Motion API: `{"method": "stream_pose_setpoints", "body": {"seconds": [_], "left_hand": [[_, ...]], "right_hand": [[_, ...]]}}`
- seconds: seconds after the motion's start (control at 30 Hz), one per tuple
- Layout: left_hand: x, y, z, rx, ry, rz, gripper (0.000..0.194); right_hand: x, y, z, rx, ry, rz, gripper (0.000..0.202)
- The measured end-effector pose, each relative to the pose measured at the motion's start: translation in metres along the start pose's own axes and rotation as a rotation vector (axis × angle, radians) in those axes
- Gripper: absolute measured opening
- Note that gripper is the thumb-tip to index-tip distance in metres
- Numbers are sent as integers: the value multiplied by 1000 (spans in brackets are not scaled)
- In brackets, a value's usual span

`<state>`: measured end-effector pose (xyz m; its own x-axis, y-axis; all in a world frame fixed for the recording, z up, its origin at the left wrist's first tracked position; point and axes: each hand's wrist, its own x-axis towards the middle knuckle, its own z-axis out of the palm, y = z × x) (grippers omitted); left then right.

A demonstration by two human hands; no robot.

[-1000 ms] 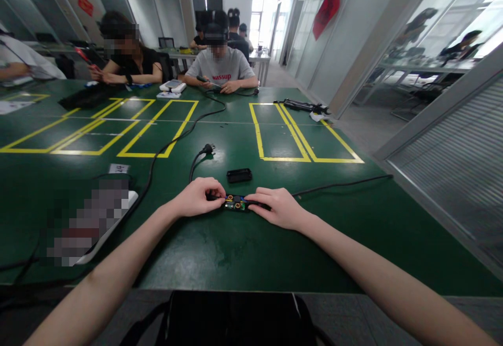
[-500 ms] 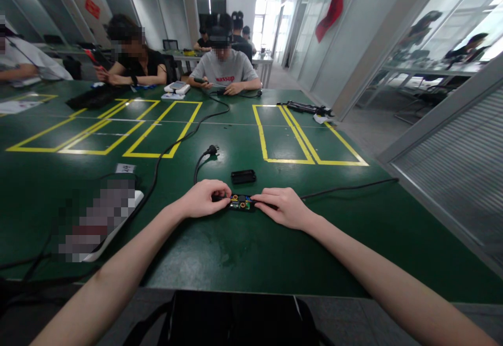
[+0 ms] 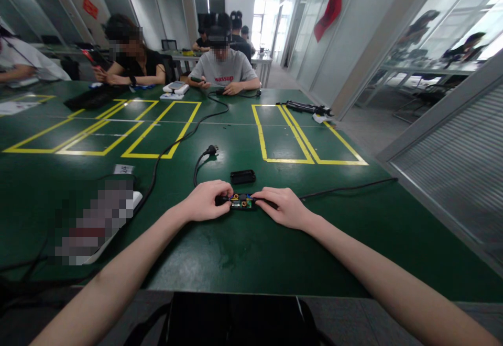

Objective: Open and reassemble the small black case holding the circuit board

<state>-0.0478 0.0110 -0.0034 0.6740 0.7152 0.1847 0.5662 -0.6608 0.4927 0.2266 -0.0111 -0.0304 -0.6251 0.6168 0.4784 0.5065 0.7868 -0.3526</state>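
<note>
A small circuit board in an opened black case (image 3: 242, 203) lies on the green table, with copper coils and coloured wires showing. My left hand (image 3: 208, 199) is closed at its left end, fingers and thumb pinching there around the black cable. At the other end my right hand (image 3: 285, 207) pinches the case where a cable (image 3: 349, 185) leaves to the right. Just beyond the case rests a black plastic cover (image 3: 242, 176), its hollow side up. Past my left hand, a power plug (image 3: 212, 150) lies on a short curved cord.
A pixelated device with a white edge (image 3: 135, 199) lies to the left, beside a long black cable (image 3: 157, 165). Yellow tape rectangles (image 3: 288, 162) mark the table. A black folded stand-like object (image 3: 308, 108) lies at the far right. Co-workers sit across the table.
My left fingers have shifted slightly at the left end of the case, showing more of the cable there. My right hand stays nearly still.
</note>
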Motion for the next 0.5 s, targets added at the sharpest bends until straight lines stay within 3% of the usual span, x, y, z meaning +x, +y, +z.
{"method": "stream_pose_setpoints", "body": {"seconds": [0.13, 0.5], "left_hand": [[2, 3, 2, 80, -15, 6, 5], [0, 1, 0, 23, -2, 15, 6]], "right_hand": [[1, -1, 1, 27, -46, 60, 19], [4, -3, -2, 79, -76, 94, 13]]}}
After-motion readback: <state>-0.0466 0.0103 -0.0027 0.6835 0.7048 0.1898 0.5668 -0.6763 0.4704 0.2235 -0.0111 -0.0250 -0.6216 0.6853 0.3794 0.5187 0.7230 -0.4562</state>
